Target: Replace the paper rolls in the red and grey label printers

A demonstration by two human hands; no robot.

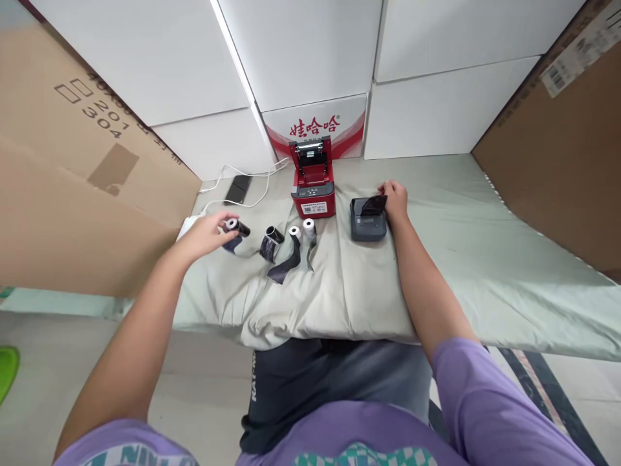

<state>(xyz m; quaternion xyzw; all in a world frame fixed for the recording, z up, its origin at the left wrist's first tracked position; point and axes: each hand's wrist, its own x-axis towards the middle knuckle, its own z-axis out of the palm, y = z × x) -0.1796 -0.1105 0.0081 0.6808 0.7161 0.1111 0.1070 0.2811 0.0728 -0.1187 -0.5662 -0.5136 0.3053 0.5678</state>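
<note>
My left hand (211,232) is closed around a roll of black ribbon (241,228) with a white core, thumb below and fingers above. A loose dark tail hangs under this roll. To its right are another black roll (274,234) and two white-cored rolls, one (294,232) with a long dark strip (285,266) trailing forward, the other (309,226) with a shorter tail. My right hand (394,199) has its fingers curled at the back right corner of a small black printer (369,228). A glossy dark flap or strip (375,205) sticks up from the printer's top; my fingertips are partly hidden.
A red printer (314,202) with its lid raised stands at the back. Behind my left hand lie a black flat device (238,189) and a white cable (264,194). Cardboard panels flank the pale green cloth (451,233); white boxes (422,116) line the back.
</note>
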